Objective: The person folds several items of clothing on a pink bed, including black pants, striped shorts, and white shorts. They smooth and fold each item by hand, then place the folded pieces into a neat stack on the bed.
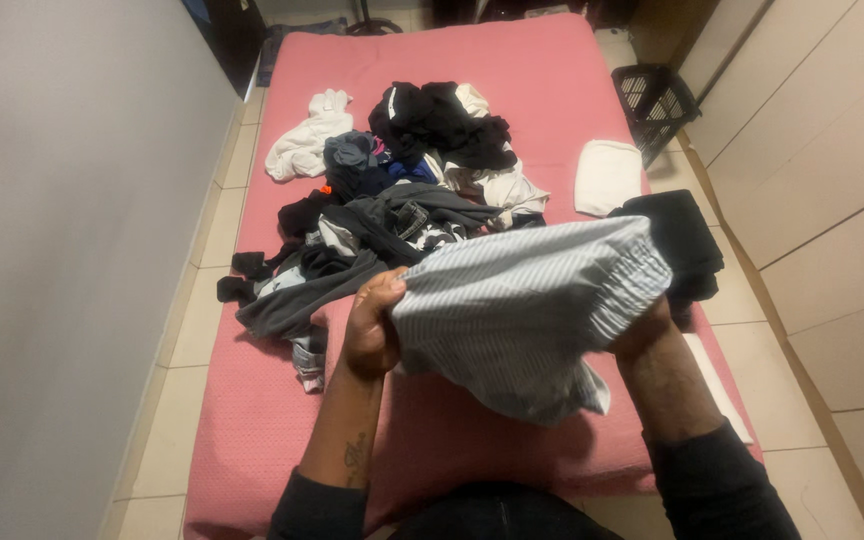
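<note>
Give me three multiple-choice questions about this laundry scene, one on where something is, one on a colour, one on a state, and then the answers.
1. Where does the folded white cloth lie?
A. on the pink bed cover, right of the clothes pile
B. inside the black basket
C. on the floor tiles

2. What colour is the garment being held?
A. solid red
B. pale grey with fine stripes
C. bright yellow

3. How is that garment held?
A. pinned under one foot
B. lying untouched
C. lifted between the left hand and right hand

Answers: 1 A, it rests on the cover beside the pile. 2 B, thin stripes show. 3 C, both hands grip its edges.
</note>
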